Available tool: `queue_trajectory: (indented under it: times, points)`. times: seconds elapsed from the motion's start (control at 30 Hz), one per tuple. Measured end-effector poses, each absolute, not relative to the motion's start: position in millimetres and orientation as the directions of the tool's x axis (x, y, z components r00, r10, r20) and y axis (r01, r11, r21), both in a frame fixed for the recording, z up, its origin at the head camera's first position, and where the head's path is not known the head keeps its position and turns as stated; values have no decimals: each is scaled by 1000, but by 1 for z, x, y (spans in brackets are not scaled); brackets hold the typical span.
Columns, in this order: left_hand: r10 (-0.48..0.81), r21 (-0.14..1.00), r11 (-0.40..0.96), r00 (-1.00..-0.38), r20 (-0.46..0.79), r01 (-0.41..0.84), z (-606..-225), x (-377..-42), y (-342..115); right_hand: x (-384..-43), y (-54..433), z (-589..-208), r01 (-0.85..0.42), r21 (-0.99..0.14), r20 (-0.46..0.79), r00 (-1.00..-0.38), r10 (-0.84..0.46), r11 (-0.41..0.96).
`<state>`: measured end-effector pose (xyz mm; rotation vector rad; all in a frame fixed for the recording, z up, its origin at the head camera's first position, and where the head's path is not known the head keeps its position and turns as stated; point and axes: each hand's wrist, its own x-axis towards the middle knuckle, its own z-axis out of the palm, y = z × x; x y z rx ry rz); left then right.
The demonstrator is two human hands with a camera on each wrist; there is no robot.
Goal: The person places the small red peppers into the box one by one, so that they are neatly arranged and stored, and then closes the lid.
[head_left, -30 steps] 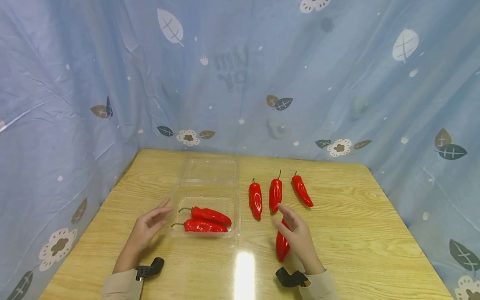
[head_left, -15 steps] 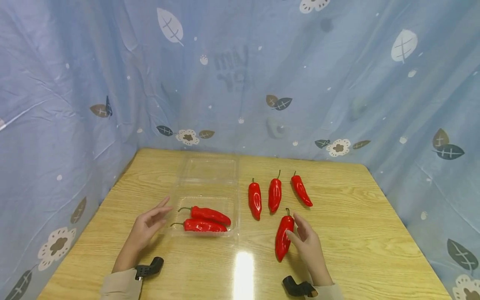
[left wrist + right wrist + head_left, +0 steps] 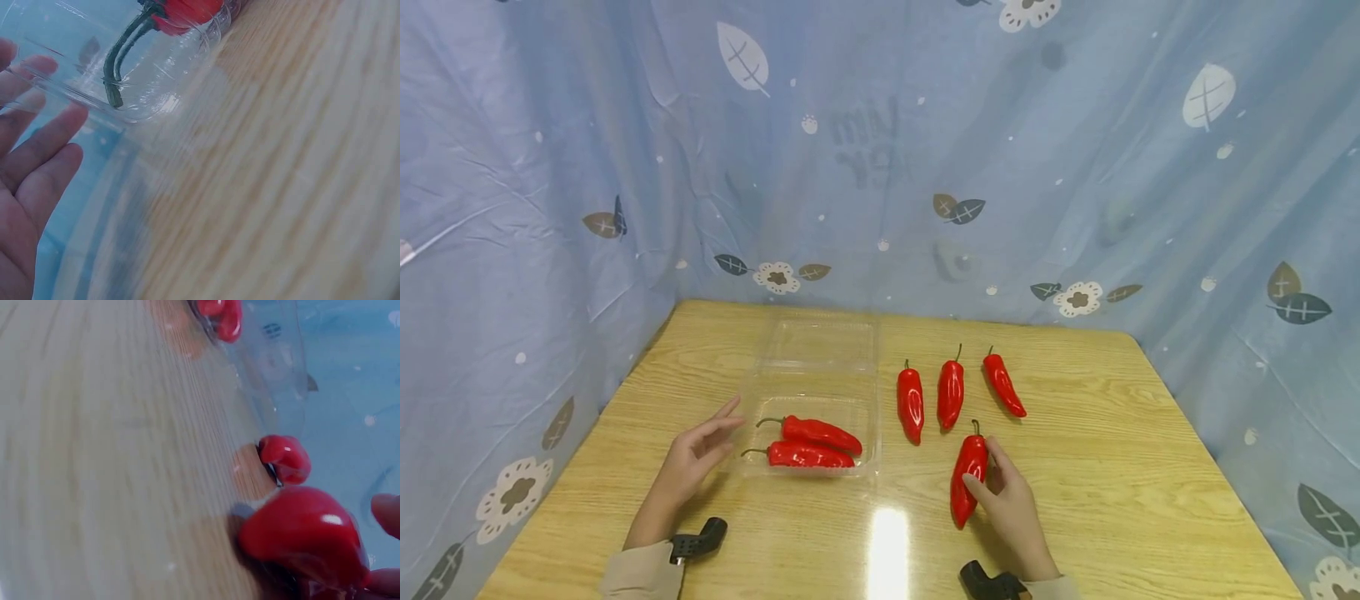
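Observation:
A glossy red chili pepper (image 3: 972, 458) with a green stem lies on the table at my right hand (image 3: 1011, 504). In the head view the thumb overlaps the pepper and the fingers are along its right side. The right wrist view shows the thumb (image 3: 389, 514) apart from the near pepper (image 3: 303, 534), with a finger close against it. My left hand (image 3: 688, 462), fingers loosely extended, is beside a clear plastic clamshell box (image 3: 868, 408). Two red peppers (image 3: 808, 452) lie inside that box, stems to the left. Its lid is folded back.
Three more red peppers (image 3: 911, 406) lie in a row beyond my right hand. The wooden table (image 3: 1075, 442) ends at a blue patterned curtain (image 3: 880, 167) at the back and sides. Each wrist bears a black camera (image 3: 700, 540).
My right hand has drawn back and right from over the near pepper, uncovering it, then moved its thumb over it. The pepper and my left hand have stayed in place.

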<state>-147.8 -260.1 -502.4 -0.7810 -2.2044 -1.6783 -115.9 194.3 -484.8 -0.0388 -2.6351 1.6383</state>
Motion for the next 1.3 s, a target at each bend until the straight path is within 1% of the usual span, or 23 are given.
queue_trajectory:
  times: [0.17,0.4,0.6,0.83,1.07,1.3]
  points:
    - [259,803,186,-817,515,566,-501,-147,-260,-116,191,-491,-12,-877,32,-999,34,481]
    - [262,792,197,-810,525,577,-500,-148,-261,-117,186,-492,22,-836,3,-999,45,548]
    - [263,793,194,-810,525,577,-502,-148,-262,-117,184,-495,2,-800,23,-999,35,600]
    - [261,796,191,-812,523,574,-502,-147,-261,-116,184,-495,18,-800,29,-997,69,599]
    - [262,788,191,-804,534,585,-501,-148,-260,-117,185,-493,65,-792,-1,-995,105,608]
    - [256,792,195,-809,529,579,-501,-147,-259,-118,185,-494,94,-821,-26,-991,128,563]
